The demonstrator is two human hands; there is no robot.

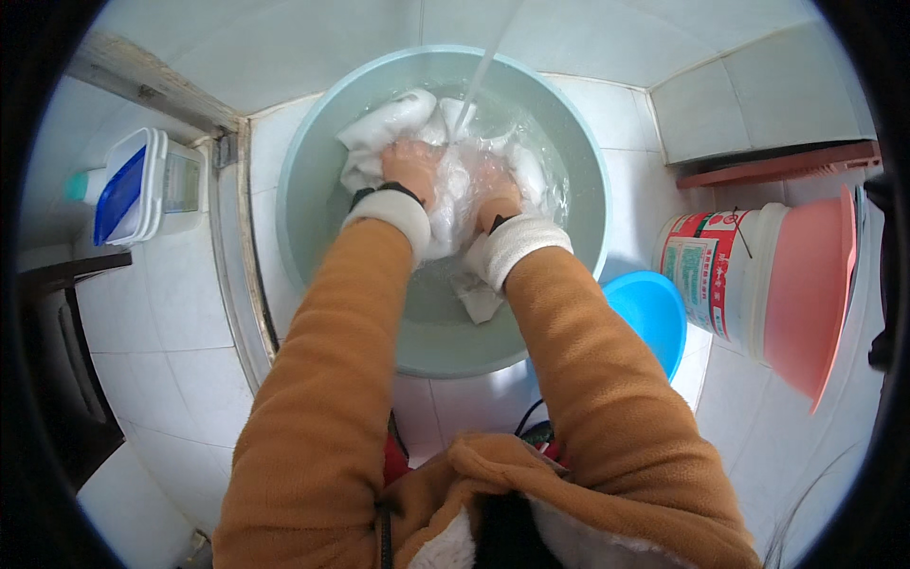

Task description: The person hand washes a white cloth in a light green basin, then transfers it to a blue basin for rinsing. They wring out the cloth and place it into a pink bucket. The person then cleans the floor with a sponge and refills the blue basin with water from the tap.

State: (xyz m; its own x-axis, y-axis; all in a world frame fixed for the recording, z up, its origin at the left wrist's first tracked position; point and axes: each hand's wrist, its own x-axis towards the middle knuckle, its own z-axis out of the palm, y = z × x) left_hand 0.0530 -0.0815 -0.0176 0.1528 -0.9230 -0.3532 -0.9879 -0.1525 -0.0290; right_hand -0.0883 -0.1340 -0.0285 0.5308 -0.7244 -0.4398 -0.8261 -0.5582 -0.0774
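Note:
A round pale blue-green basin (296,204) holds water and a soaked white cloth (389,120), bunched up and partly under the surface. A stream of water (482,71) falls from above onto the cloth between my hands. My left hand (411,167) is closed on the cloth, its fingers partly sunk in the folds. Just to its right, my right hand (497,186) grips the cloth under splashing water, which blurs its fingers. Another fold of the cloth trails toward me below my right wrist.
A bright blue bowl (654,308) stands against the basin's right side. Farther right are a white printed bucket (713,270) and a pink basin (813,294). On the left, a white container with a blue part (180,180) sits beyond a worn door frame (237,256). White tiles surround the basin.

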